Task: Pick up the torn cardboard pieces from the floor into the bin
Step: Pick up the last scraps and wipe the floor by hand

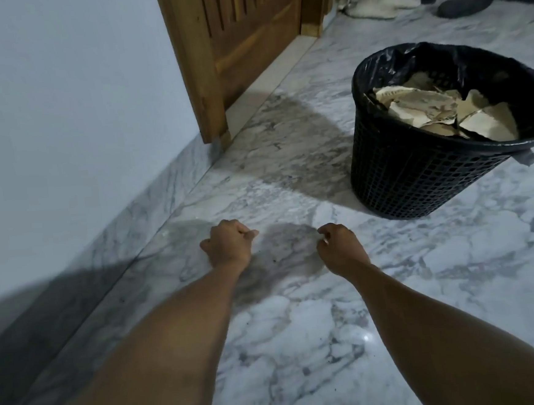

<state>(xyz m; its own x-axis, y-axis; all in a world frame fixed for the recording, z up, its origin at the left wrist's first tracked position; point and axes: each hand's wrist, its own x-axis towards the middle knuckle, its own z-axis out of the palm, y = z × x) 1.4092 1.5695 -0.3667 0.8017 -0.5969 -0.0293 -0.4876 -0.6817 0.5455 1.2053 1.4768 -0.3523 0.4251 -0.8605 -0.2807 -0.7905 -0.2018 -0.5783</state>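
Cardboard pieces (489, 121) in bin (400, 166): judged light, stiff, ragged; best pinched by an edge. None seen on floor (301, 327). Left hand (229, 245) fisted, right hand (339, 249) loosely curled, nothing visible in either.

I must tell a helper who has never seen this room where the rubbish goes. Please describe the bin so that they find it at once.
Start at the wooden door; on the marble floor to its right stands a round black bin. Its walls are a lattice, a black bag lines it, and torn cardboard pieces fill it, unlike the shoes lying farther back.
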